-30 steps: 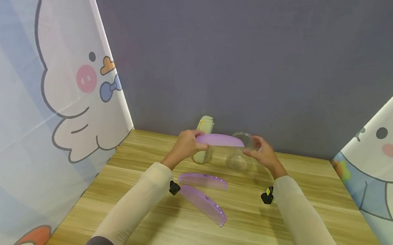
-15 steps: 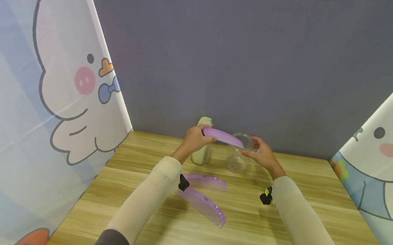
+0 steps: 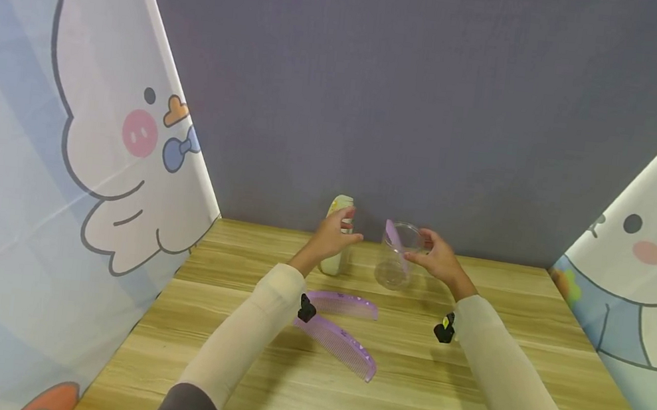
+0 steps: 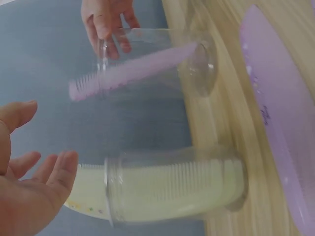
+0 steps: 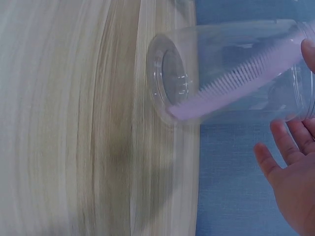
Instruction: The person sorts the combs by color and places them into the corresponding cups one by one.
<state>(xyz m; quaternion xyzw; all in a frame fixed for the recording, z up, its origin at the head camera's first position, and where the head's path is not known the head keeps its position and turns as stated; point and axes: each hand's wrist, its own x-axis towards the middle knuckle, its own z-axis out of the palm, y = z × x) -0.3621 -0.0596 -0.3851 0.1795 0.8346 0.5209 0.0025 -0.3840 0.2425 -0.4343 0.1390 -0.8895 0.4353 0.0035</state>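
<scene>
Clear plastic, the tall jar (image 3: 390, 270) is gripped near its rim by the right hand (image 3: 440, 257), a purple comb (image 5: 236, 81) slanting inside. To the jar's left, the left hand (image 3: 331, 237) holds nothing, fingers apart, beside a second jar (image 4: 109, 191) containing pale-green comb (image 4: 177, 191); two purple combs (image 3: 348, 306) lie front-left.

With the table (image 3: 435, 390) as a dial, there are two clear jars: left jar (image 4: 108, 182) at eleven o'clock, right jar (image 3: 384, 275) at twelve; three purple combs: far comb (image 3: 345, 303) at ten, near comb (image 3: 338, 344) at nine, jarred comb (image 3: 397, 243) at twelve; at least one yellow comb (image 4: 172, 194) at eleven; two hands: left hand (image 3: 330, 235), right hand (image 3: 441, 257).
</scene>
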